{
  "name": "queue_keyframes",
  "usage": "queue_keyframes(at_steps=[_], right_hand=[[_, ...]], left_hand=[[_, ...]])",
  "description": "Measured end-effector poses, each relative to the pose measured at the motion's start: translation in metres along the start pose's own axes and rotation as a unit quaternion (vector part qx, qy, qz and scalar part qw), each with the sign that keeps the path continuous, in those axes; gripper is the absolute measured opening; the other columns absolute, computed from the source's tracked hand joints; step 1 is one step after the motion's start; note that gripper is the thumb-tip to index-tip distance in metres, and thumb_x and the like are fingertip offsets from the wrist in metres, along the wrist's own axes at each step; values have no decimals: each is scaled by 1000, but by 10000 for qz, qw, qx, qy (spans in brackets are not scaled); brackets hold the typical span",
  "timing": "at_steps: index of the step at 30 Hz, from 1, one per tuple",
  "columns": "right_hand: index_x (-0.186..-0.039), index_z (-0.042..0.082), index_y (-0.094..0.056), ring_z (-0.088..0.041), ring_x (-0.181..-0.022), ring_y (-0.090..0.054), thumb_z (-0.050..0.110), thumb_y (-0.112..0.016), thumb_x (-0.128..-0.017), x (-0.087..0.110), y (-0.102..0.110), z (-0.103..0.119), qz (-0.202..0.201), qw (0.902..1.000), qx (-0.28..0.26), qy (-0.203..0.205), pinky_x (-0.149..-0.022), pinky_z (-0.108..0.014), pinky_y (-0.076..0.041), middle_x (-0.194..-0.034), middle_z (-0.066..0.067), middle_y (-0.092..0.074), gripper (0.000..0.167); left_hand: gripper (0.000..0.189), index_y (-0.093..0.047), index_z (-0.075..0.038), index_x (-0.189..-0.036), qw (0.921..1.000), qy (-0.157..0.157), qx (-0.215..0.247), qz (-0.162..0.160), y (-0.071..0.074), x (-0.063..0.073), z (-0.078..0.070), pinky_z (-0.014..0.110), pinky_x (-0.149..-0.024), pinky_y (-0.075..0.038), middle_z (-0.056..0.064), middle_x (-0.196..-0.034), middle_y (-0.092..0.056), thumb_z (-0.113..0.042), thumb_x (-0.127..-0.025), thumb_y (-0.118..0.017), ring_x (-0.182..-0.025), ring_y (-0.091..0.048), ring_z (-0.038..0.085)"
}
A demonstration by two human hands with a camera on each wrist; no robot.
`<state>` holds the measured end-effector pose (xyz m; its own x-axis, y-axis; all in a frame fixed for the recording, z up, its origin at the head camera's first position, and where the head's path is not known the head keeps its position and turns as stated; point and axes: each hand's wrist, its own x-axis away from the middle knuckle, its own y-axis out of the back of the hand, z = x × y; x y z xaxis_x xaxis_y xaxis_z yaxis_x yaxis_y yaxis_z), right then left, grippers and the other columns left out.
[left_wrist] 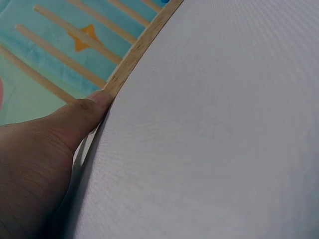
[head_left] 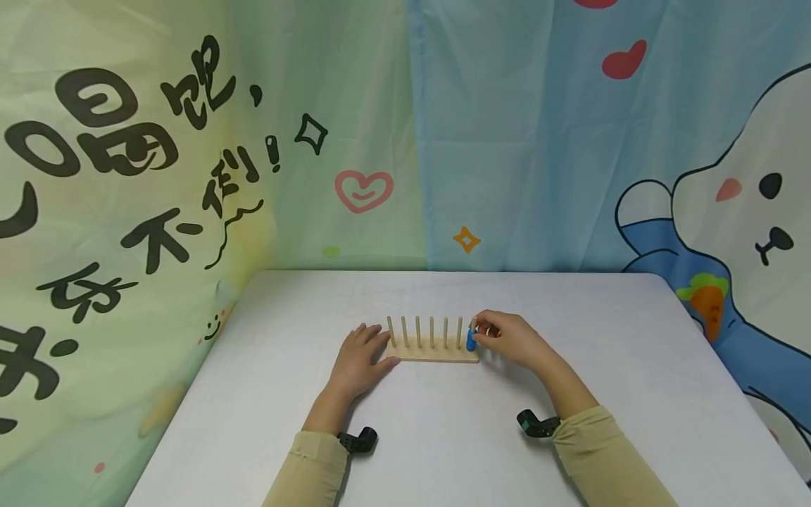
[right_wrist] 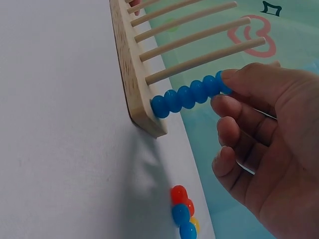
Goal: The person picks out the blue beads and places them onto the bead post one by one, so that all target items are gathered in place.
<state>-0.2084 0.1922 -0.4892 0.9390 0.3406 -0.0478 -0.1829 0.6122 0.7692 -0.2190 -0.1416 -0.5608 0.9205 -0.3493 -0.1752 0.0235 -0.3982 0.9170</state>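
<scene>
A wooden peg rack (head_left: 431, 354) with a row of upright pegs stands on the table. On its rightmost peg sits a stack of several blue beads (right_wrist: 185, 97), reaching from the base up toward the tip. My right hand (head_left: 514, 340) pinches the topmost blue bead between thumb and index finger, while its other fingers curl loosely below. At the rack's other end, my left hand (head_left: 357, 360) holds the base, its thumb (left_wrist: 94, 102) against the front edge and its fingers around the left end. The remaining pegs (right_wrist: 207, 59) carry no beads.
Loose red (right_wrist: 179, 194), blue (right_wrist: 181, 214) and yellow beads lie on the white table (head_left: 443, 429) near my right hand. In the head view that hand hides them. A printed curtain (head_left: 507, 141) hangs behind the table.
</scene>
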Motion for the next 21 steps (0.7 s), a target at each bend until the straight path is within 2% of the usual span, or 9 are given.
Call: queue_keyframes(at_steps=[5,9,14,21], right_hand=[[-120,13,-64,-13,-81,-54,20,-66,-95,4,2,-4,-52,10000,-46,-19,-69,-29,-47,-94,2,-66,26],[-118,13,-66,-13,-82,-56,21,-65,-96,12,6,-13,-212,9996,-54,-165,-71,-29,-48,-92,2,-65,24],[-114,12,-68,-14,-84,-57,21,-63,-97,26,10,-29,-270,9983,-61,-515,-70,-30,-49,-96,0,-67,20],[-116,14,-67,-20,-88,-57,23,-60,-99,42,15,-52,-325,9927,-72,-1163,-67,-28,-49,-104,-6,-67,21]], left_hand=[[61,-55,-21,-142,10000,-3,17,-3,0,0,0,52,-124,-23,8,-149,-49,-56,-91,-62,-146,-34,36],[60,-56,-19,-140,9999,-83,40,-70,2,0,-1,53,-123,-25,10,-148,-51,-53,-91,-63,-145,-36,38],[60,-56,-19,-140,9999,-90,31,-81,2,1,-1,53,-122,-26,10,-148,-51,-53,-91,-64,-145,-36,38],[60,-56,-19,-141,10000,-30,47,-72,1,1,-1,52,-123,-24,9,-148,-50,-53,-91,-64,-145,-35,37]])
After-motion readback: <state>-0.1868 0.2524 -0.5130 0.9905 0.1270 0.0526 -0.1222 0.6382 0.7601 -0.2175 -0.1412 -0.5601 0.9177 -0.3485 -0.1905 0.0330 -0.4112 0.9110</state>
